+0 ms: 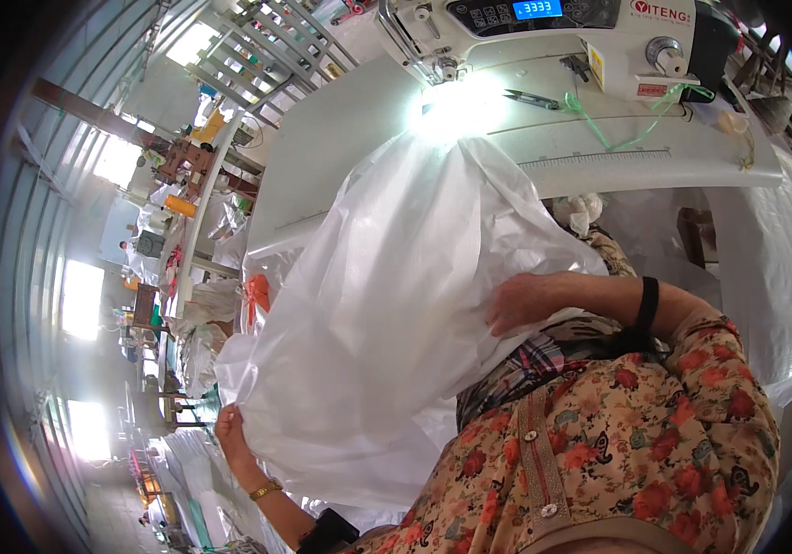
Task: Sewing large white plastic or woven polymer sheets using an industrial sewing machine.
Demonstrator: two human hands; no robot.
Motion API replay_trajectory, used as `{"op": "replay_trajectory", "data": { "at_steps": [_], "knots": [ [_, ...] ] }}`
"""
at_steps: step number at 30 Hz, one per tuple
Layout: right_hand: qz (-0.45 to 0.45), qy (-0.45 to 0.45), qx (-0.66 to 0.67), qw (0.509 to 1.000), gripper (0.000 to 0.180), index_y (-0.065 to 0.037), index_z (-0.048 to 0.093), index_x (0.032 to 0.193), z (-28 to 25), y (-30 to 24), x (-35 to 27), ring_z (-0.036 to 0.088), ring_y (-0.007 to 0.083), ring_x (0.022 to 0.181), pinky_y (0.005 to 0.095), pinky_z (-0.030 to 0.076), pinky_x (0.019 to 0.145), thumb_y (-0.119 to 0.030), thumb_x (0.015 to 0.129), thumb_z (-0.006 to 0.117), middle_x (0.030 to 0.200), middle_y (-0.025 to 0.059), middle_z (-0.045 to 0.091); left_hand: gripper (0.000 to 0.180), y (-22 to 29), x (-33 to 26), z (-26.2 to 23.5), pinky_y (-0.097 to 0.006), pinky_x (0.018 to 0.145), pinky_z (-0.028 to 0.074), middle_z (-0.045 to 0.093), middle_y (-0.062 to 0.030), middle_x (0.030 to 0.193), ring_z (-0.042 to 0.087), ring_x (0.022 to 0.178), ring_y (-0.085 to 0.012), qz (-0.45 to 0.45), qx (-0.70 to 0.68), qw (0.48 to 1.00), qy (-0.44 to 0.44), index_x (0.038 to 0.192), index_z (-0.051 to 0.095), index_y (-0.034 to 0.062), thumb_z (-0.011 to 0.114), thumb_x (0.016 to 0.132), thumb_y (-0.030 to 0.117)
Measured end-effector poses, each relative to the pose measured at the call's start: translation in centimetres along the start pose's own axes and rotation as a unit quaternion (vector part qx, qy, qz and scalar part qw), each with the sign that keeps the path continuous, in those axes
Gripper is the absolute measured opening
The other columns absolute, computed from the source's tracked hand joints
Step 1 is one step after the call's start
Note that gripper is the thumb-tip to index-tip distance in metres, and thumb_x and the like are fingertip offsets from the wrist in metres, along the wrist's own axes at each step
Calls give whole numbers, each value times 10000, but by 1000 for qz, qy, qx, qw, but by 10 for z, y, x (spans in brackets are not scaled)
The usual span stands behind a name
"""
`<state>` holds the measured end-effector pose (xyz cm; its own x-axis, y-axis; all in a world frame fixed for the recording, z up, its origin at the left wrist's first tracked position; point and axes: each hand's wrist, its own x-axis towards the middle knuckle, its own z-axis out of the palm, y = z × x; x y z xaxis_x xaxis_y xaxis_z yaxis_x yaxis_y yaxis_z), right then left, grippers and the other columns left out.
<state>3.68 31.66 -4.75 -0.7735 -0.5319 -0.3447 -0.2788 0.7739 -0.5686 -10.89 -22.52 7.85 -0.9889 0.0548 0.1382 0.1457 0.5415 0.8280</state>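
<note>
A large white plastic sheet (359, 305), glossy and creased, hangs from the lit needle area of a white sewing machine (544, 46) down over my lap. Out to the left, my left hand (228, 427) is closed on the sheet's outer edge, with the arm stretched wide. My right hand (523, 301) is at the right side of the sheet, its fingers curled in and gripping the material. Glare from the machine's lamp hides the needle and the sheet's top end.
On the pale sewing table (322, 138) lie a pair of thread snips (533, 99) and a loop of green string (613, 143), above a printed ruler scale (599, 159). More white sheeting (774, 268) drapes at the right. An orange bundle (257, 292) is beside the table's left front edge.
</note>
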Motion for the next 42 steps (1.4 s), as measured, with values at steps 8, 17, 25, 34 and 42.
{"op": "replay_trajectory", "data": {
  "at_steps": [8, 17, 25, 34, 42],
  "knots": [
    [-230, 269, 379, 855, 370, -43, 619, 1140, -12, -34, 54, 605, 248, 907, 373, 474, 789, -288, 866, 580, 968, 151, 660, 177, 118, -13, -5, -265, 782, 488, 624, -45, 970, 582, 876, -116, 101, -115, 986, 68, 1058, 599, 23, 567, 936, 147],
    [-366, -16, 359, 859, 352, 81, 610, 1051, -3, -118, -21, 603, 237, 883, 353, 471, 797, -226, 883, 566, 960, 193, 659, 128, 13, 75, -47, -296, 628, 455, 648, -37, 789, 564, 662, -152, 164, 325, 930, -52, 890, 671, 43, 585, 800, 72],
    [-208, 40, 216, 953, 401, 85, 606, 844, 5, -120, -37, 616, 366, 841, 413, 478, 763, -311, 889, 558, 835, 229, 634, 208, 134, 0, 170, -400, 753, 493, 653, -173, 955, 630, 852, -317, 384, 292, 876, -17, 1038, 612, -28, 612, 847, 52],
    [-163, 78, 188, 965, 407, 55, 604, 959, 5, -115, -44, 609, 390, 916, 441, 469, 821, -335, 883, 518, 914, 233, 641, 200, 178, -89, 282, -281, 542, 462, 617, -93, 676, 608, 570, -156, 356, 259, 821, -364, 858, 611, 5, 730, 746, 120],
    [-230, 127, 343, 902, 315, 21, 595, 1093, 21, -54, -73, 659, 243, 881, 346, 496, 797, -239, 918, 558, 926, 132, 692, 29, 144, -79, 265, -205, 609, 438, 621, -9, 735, 547, 652, -53, 17, -116, 885, -451, 883, 597, -6, 610, 858, 1]
  ]
}}
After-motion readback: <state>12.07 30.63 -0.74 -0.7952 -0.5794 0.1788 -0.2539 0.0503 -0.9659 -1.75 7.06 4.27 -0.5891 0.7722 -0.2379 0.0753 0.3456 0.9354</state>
